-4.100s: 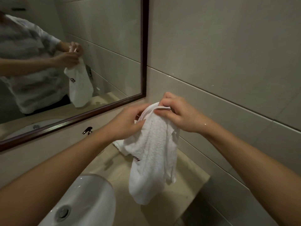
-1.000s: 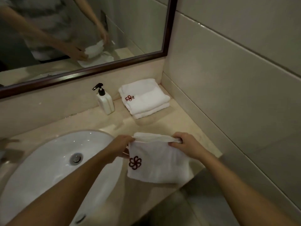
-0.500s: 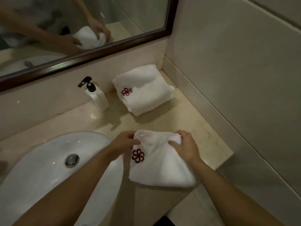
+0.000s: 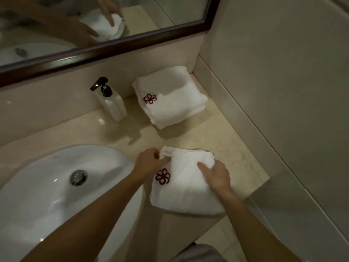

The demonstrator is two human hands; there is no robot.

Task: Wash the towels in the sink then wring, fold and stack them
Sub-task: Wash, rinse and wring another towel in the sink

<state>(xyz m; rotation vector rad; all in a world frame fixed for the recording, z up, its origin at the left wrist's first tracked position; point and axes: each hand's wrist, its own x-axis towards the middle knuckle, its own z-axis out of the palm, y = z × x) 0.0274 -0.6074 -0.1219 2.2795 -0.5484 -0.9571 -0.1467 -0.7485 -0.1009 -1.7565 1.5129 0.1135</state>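
A white towel (image 4: 186,188) with a red flower emblem lies folded at the counter's front edge, right of the sink (image 4: 56,188). My left hand (image 4: 149,163) pinches its far left corner. My right hand (image 4: 217,174) grips its right edge, thumb on top. A stack of folded white towels (image 4: 170,99) with the same emblem sits at the back right corner against the wall.
A white soap pump bottle (image 4: 111,103) stands left of the stack, near the backsplash. The beige counter (image 4: 232,146) ends close to the right of the towel; a tiled wall (image 4: 283,72) rises on the right. A dark-framed mirror (image 4: 113,52) hangs above.
The towel, held up in the air before, has been lowered onto the counter and folded smaller. Both hands stay on its far corners. The view has tilted down.
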